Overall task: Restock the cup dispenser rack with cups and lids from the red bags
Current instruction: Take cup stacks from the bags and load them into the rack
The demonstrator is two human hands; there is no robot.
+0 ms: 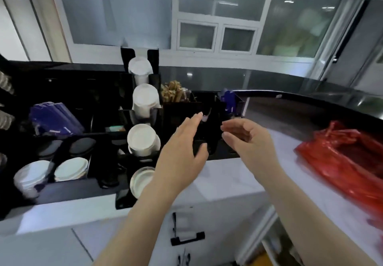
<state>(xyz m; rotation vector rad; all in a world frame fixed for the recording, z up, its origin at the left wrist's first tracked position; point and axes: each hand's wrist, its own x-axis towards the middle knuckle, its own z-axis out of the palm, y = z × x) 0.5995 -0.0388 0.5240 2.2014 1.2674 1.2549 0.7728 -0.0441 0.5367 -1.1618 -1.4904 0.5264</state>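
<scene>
a café service counter: a black cup dispenser rack [143,120] of white cups, wooden stirrers [173,91] and blue packets [56,118] line the white countertop [238,178] below frosted windows [196,6].

Frosted windows [128,12] in white frames reflecting ceiling lights, glossy black raised counter ledge [290,97], white marble-look countertop [228,178], white cabinet [145,240] with black handle [187,238] below.
</scene>
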